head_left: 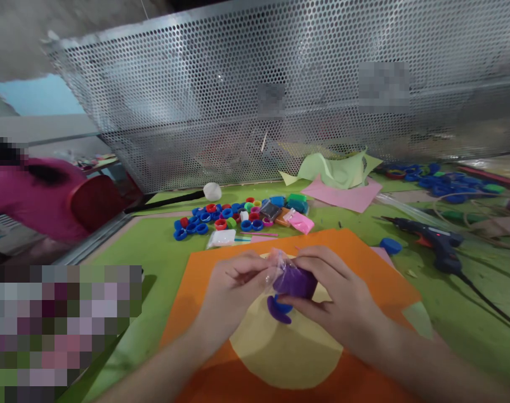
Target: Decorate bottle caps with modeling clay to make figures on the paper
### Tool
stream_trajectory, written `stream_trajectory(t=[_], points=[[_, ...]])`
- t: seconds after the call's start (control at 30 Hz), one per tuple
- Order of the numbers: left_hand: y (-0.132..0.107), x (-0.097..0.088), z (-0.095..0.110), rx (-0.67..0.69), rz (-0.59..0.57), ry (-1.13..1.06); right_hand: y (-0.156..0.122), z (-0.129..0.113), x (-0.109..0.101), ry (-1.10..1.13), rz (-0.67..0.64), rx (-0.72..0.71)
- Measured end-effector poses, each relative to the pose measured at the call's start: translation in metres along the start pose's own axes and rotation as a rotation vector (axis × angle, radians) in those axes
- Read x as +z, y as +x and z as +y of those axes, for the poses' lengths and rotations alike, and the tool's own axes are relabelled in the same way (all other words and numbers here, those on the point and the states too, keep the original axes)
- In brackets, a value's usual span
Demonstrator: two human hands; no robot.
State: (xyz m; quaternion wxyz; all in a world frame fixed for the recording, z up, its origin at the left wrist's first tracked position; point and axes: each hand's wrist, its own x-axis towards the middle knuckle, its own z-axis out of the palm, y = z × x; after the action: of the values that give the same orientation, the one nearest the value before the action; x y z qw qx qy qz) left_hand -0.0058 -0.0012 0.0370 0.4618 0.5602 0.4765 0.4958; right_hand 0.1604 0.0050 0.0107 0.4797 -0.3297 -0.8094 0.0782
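Observation:
Both my hands are over an orange sheet (pixel 208 280) with a pale yellow paper circle (pixel 288 358) on it. My right hand (pixel 343 291) grips a purple block of modelling clay (pixel 297 281) in a clear plastic wrapper. My left hand (pixel 242 285) pinches the crinkled end of that clear wrapper (pixel 277 266). Just below the block, a curved purple clay piece (pixel 278 311) lies beside a blue bottle cap (pixel 283 304) on the yellow circle. My fingers partly hide the cap and the block.
Loose coloured bottle caps (pixel 226 214) and wrapped clay packs (pixel 301 221) lie beyond the sheet. A hot glue gun (pixel 439 240) with a cord rests at right, near a blue cap (pixel 390 245). Paper scraps (pixel 334 170) sit before a perforated metal panel (pixel 238 89). A person in pink is at left.

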Motion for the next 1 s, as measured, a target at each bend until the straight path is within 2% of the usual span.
stream_trajectory(t=[0.1,0.17,0.23,0.37,0.47,0.63,0.73,0.83,0.9,1.0], points=[[-0.003,0.002,-0.004,0.146,0.030,0.028,-0.002,-0.002,0.001,0.004,-0.008,-0.009],[-0.004,0.005,-0.007,0.176,0.042,0.004,-0.003,-0.003,0.002,0.001,-0.019,-0.006],[-0.003,0.006,-0.008,0.135,0.065,-0.029,-0.004,-0.003,0.004,-0.002,-0.030,0.007],[0.007,-0.001,-0.007,-0.091,0.159,-0.237,-0.002,-0.002,0.005,0.005,-0.036,0.086],[0.015,-0.008,-0.004,-0.200,0.182,-0.362,0.002,0.000,0.004,0.041,-0.041,0.289],[0.018,-0.008,-0.002,-0.367,0.080,-0.444,0.014,0.009,-0.001,0.342,-0.101,0.693],[0.016,-0.006,-0.004,-0.434,0.007,-0.423,0.019,0.016,-0.005,0.478,-0.172,0.812],[0.015,-0.006,-0.009,-0.403,-0.038,-0.357,0.019,0.020,-0.007,0.577,-0.223,0.800],[0.016,-0.006,-0.012,-0.350,-0.046,-0.298,0.018,0.021,-0.007,0.626,-0.203,0.778],[0.016,-0.008,-0.015,-0.271,-0.040,-0.206,0.017,0.018,-0.007,0.564,-0.200,0.750]])
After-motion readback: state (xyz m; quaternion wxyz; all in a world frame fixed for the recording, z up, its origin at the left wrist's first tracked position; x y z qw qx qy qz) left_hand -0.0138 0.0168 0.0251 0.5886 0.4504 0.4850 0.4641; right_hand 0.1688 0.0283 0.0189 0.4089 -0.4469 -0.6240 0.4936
